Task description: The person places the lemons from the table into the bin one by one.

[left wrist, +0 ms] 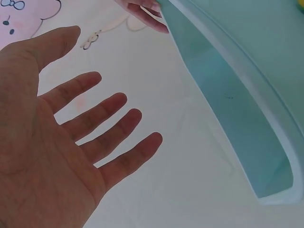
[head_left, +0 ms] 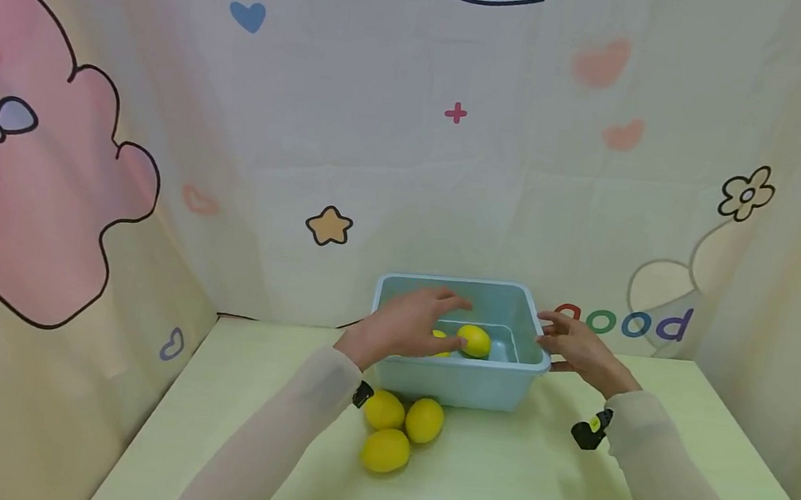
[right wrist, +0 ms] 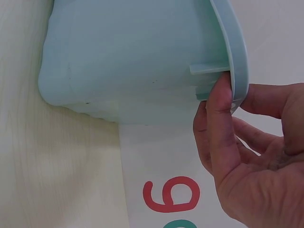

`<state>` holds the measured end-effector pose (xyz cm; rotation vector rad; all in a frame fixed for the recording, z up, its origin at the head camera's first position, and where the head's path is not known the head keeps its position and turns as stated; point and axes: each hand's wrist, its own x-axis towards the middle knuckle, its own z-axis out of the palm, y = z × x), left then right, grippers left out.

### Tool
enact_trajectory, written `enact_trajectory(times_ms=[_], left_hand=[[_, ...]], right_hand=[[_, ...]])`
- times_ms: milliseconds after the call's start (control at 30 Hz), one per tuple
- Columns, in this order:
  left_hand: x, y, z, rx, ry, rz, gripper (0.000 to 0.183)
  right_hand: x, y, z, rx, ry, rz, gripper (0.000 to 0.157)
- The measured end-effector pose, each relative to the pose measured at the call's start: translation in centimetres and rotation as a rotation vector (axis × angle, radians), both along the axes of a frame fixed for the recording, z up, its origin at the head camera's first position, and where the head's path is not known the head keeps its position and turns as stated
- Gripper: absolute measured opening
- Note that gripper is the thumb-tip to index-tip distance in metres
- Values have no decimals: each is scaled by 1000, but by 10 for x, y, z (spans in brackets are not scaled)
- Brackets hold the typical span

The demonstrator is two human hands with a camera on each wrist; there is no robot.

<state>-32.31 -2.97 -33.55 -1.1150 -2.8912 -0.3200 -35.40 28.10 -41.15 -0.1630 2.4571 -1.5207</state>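
A light blue plastic bin (head_left: 452, 381) stands at the far side of the table with yellow lemons inside; one lemon (head_left: 473, 341) shows plainly, another is partly behind my left hand (head_left: 410, 322). That hand hovers over the bin's left part, fingers spread and holding nothing; in the left wrist view its palm (left wrist: 52, 152) faces the camera, apart from the rim. On the other side, my right hand (head_left: 579, 349) grips the bin's right rim. The right wrist view shows my right hand (right wrist: 247, 156) pinching that rim (right wrist: 235, 52), fingers under the lip, thumb on the other side.
Three lemons lie close together on the table in front of the bin: one at the left (head_left: 384, 410), one at the right (head_left: 424, 421) and one nearest me (head_left: 386, 451). A printed curtain (head_left: 384, 140) hangs directly behind the pale table (head_left: 490, 495).
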Motion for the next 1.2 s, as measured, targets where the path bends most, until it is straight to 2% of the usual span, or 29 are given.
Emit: enact_trajectory(times_ms=[400,600,933,1200], left_hand=[[30,-2,-3,21,60,-29,58],[44,-9,-9,-15,78,-38,56],[67,-25,-30,-48,110,-59,56],[79,-37,-49,-42,126,-101,53]], right_hand=[[-1,3,0,25,5,-1,67],[-3,3,-2,12,-8,-8,67],[-3,3,-2,8,-10,-9,67],[-1,3,-1,5,-10,-4,66]])
